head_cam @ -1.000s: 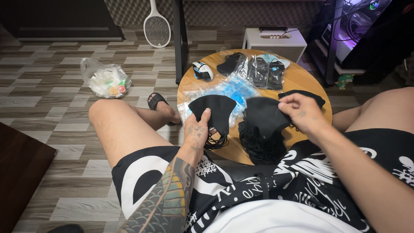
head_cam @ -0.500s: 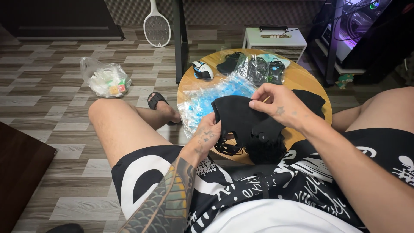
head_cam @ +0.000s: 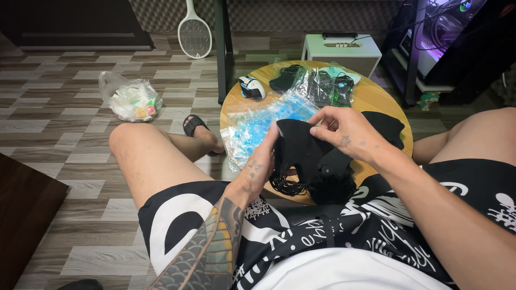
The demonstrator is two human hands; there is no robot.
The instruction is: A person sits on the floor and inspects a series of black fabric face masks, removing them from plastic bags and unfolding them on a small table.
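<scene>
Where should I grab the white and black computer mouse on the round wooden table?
Grip the white and black computer mouse across its two long sides, coming down from above: it lies flat on the round wooden table, humped back up, with bare tabletop around it.

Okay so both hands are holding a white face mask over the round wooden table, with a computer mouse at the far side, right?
Not quite. The head view shows the left hand and right hand holding a black face mask, not a white one. The rest stands: it is over the round wooden table, with a computer mouse at the far side.
</scene>
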